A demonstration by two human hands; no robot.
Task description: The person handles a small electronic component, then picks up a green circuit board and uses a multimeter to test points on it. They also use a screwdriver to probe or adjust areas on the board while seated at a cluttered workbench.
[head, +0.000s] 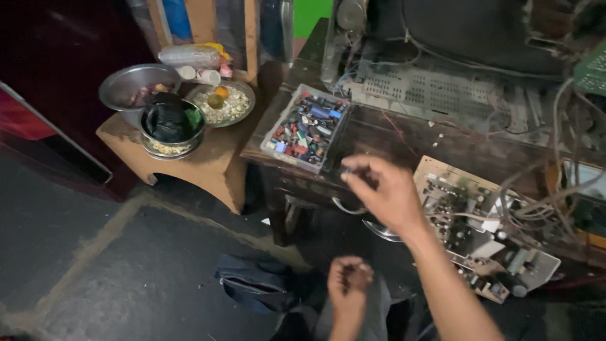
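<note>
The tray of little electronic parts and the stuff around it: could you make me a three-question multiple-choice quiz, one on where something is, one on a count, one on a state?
1. Where does the tray of small parts sit?
A. On the dark wooden table
B. On the floor
C. On the low stool

2. How many metal bowls stand on the low stool?
A. One
B. Three
C. Five

3. How is the right hand held?
A. Flat on the circuit board
B. Raised, fingertips pinched together, near the tray
C. Resting inside a bowl

Answers:
1. A, the tray lies at the table's left corner.
2. B, three bowls cluster there, one holding something black.
3. B, the hand hovers by the tray, left of the circuit board; whatever it pinches is too blurred to tell.
</note>
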